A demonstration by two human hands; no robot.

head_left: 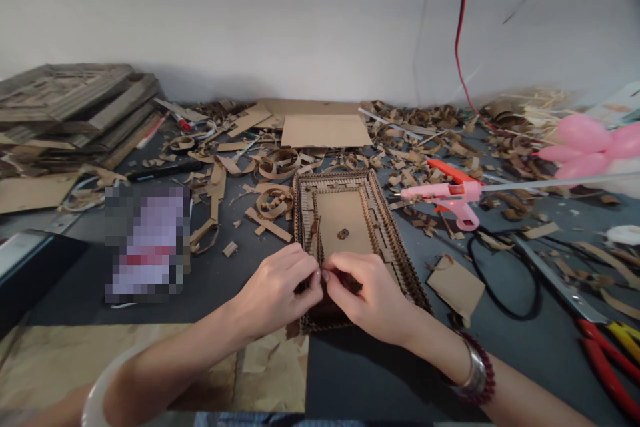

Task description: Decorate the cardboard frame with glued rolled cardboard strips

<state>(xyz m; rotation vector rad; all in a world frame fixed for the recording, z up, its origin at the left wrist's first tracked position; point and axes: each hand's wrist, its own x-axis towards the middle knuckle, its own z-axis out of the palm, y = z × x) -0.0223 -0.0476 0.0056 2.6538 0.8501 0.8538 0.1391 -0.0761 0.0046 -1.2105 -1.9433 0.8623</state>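
Note:
A rectangular corrugated-cardboard frame (pixel 387 233) with ridged edges lies in front of me on the dark table. Over its near left part, my left hand (pixel 287 280) and my right hand (pixel 367 290) meet, thumbs and fingertips pinched together. Between them is a thin brown cardboard strip (pixel 316 233), one end standing up past my left fingers; the rest is mostly hidden by the fingers. A small cardboard coil (pixel 343 233) lies on the flat panel inside the frame.
A pink glue gun (pixel 450 197) lies to the right with a long glue stick in it. Red-handled scissors (pixel 575 313) and a black cable (pixel 500 310) are at right. Cardboard scraps (pixel 277 163) cover the back. Stacked cardboard frames (pixel 75 107) stand at left, near a blurred purple object (pixel 155 233).

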